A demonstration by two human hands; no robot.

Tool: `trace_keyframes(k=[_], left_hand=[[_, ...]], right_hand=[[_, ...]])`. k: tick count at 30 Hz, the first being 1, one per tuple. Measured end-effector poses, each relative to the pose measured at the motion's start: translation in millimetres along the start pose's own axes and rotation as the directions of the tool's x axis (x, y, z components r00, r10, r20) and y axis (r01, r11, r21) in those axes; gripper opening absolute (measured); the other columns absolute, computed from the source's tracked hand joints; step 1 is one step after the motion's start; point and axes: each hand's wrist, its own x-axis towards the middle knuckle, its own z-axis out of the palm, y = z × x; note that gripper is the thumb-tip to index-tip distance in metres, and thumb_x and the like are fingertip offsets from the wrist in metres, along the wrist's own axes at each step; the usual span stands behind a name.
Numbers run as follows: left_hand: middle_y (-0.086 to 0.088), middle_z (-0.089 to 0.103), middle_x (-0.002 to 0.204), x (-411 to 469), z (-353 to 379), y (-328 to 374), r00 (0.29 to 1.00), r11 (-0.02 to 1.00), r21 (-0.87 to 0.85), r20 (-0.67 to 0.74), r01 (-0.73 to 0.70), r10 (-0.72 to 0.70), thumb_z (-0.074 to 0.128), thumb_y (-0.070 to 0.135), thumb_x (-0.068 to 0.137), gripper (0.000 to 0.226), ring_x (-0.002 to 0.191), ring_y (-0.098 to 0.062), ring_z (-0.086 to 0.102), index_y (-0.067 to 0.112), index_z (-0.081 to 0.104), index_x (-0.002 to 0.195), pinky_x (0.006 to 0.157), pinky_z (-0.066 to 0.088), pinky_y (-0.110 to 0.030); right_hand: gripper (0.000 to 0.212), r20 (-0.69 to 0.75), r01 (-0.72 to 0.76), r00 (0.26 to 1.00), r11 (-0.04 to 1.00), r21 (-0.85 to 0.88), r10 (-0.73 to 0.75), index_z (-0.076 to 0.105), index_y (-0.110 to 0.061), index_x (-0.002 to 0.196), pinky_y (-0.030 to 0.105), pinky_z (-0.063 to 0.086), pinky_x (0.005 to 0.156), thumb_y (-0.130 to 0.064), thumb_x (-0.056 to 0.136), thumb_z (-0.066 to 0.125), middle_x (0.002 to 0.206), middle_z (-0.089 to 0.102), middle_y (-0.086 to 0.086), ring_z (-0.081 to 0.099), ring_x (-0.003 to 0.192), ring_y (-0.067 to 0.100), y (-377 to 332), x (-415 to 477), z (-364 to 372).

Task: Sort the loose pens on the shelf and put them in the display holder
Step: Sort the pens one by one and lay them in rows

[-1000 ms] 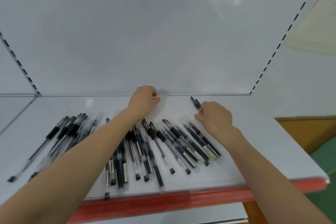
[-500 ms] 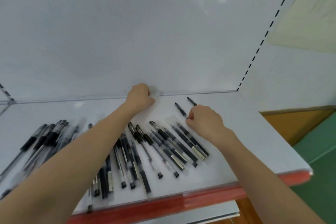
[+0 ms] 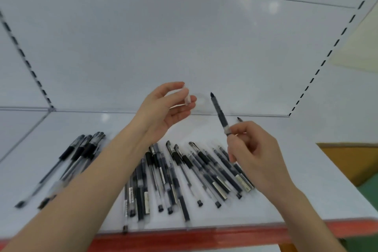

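Observation:
Many black pens lie on the white shelf (image 3: pixel 306 190): a wide fan of pens (image 3: pixel 184 174) in the middle and a smaller bunch of pens (image 3: pixel 79 151) at the left. My right hand (image 3: pixel 253 151) is raised above the fan and pinches a black pen (image 3: pixel 219 113) near its lower end, tip up. A second pen tip (image 3: pixel 239 119) shows just behind that hand. My left hand (image 3: pixel 163 112) is lifted palm-up and holds a small clear piece (image 3: pixel 187 96), perhaps a cap, between thumb and fingers. No display holder is in view.
The shelf has a red front edge (image 3: pixel 204 235) and a white back panel (image 3: pixel 184 47) with slotted uprights at both sides. An orange-brown surface (image 3: pixel 347 159) and green floor (image 3: pixel 370 192) lie beyond the shelf's right end.
Both hands have lifted off the shelf. My right hand picked up a black pen and holds it upright; my left hand turned palm-up with a small clear piece.

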Motion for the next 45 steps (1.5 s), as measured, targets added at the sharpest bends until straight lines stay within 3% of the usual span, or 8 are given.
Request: trace_keyframes(k=[9,19,25,28,31,36,41,45], left_hand=[[-0.007,0.068,0.074,-23.1,-4.7,2.1,0.994,0.991,-0.089,-0.052,-0.095,0.091,0.061,0.013,0.084,0.009,0.063,-0.015,0.066,0.014,0.053,0.088,0.059,0.055,-0.018],[-0.013,0.066,0.080,-37.4,2.8,-5.2,0.981,0.981,0.025,-0.045,-0.190,0.191,0.062,0.006,0.083,0.010,0.068,-0.019,0.063,0.012,0.060,0.075,0.063,0.057,-0.022],[-0.009,0.069,0.071,-36.0,6.9,-15.2,0.984,0.984,0.038,-0.022,-0.176,0.177,0.065,0.004,0.080,0.009,0.063,-0.015,0.065,0.011,0.062,0.074,0.061,0.055,-0.021],[-0.005,0.069,0.068,-24.6,8.3,-19.2,0.986,0.969,0.184,0.007,-0.164,0.166,0.065,0.004,0.082,0.008,0.062,-0.012,0.067,0.010,0.063,0.077,0.062,0.057,-0.021],[-0.003,0.069,0.076,-7.7,6.6,-30.9,0.987,0.865,0.477,0.037,-0.156,0.158,0.063,0.008,0.085,0.004,0.069,-0.011,0.069,0.011,0.066,0.086,0.072,0.057,-0.026],[0.000,0.065,0.088,20.6,-6.3,-45.6,0.966,0.480,0.858,0.065,-0.183,0.252,0.058,0.014,0.088,0.013,0.084,-0.012,0.058,0.009,0.068,0.095,0.079,0.043,-0.022],[-0.012,0.066,0.108,46.2,-19.0,-53.8,0.968,0.295,0.947,0.056,-0.129,0.246,0.057,0.014,0.089,0.022,0.101,-0.024,0.060,0.002,0.065,0.105,0.083,0.040,-0.022],[-0.012,0.064,0.109,62.1,-18.1,-61.9,0.975,0.218,0.969,0.068,-0.115,0.214,0.060,0.020,0.087,0.026,0.101,-0.024,0.057,0.003,0.063,0.107,0.083,0.040,-0.025]], right_hand=[[0.013,0.043,0.107,0.994,0.993,-0.056,-0.105,0.059,-0.041,0.085,0.017,0.026,0.042,-0.029,0.083,0.056,0.040,0.032,-0.002,0.029,0.040,0.009,-10.9,-18.6,17.0],[0.009,0.011,0.072,0.997,0.996,-0.046,-0.072,0.061,-0.033,0.083,0.021,0.028,0.042,-0.038,0.079,0.055,0.042,0.036,0.004,0.032,0.041,0.013,-9.3,-19.5,21.1],[0.017,-0.017,0.054,0.998,0.998,-0.020,-0.054,0.061,-0.022,0.072,0.018,0.025,0.040,-0.015,0.087,0.058,0.038,0.033,0.000,0.027,0.038,0.010,-0.7,-24.4,18.1],[0.018,-0.018,0.017,1.000,0.997,-0.070,-0.018,0.060,-0.024,0.072,0.018,0.030,0.042,-0.017,0.088,0.057,0.041,0.040,0.006,0.033,0.039,0.012,9.3,-19.8,14.7],[0.018,-0.032,-0.041,0.999,0.977,-0.209,0.035,0.061,-0.024,0.072,0.021,0.040,0.051,-0.018,0.088,0.057,0.056,0.056,0.014,0.048,0.049,0.020,27.0,-11.5,1.4],[0.014,-0.037,-0.107,0.994,0.798,-0.593,0.106,0.059,-0.026,0.077,0.026,0.041,0.062,-0.024,0.089,0.053,0.068,0.056,-0.007,0.052,0.064,0.009,64.0,-8.7,-24.6],[0.012,0.020,-0.145,0.976,0.721,-0.678,0.215,0.063,-0.024,0.080,0.024,0.042,0.071,-0.030,0.088,0.055,0.084,0.056,-0.004,0.054,0.076,0.011,74.9,-10.7,-37.3],[0.016,-0.048,-0.136,0.989,0.734,-0.666,0.139,0.067,-0.016,0.088,0.027,0.041,0.073,-0.027,0.089,0.055,0.086,0.058,0.000,0.054,0.077,0.015,73.0,12.4,-46.1]])
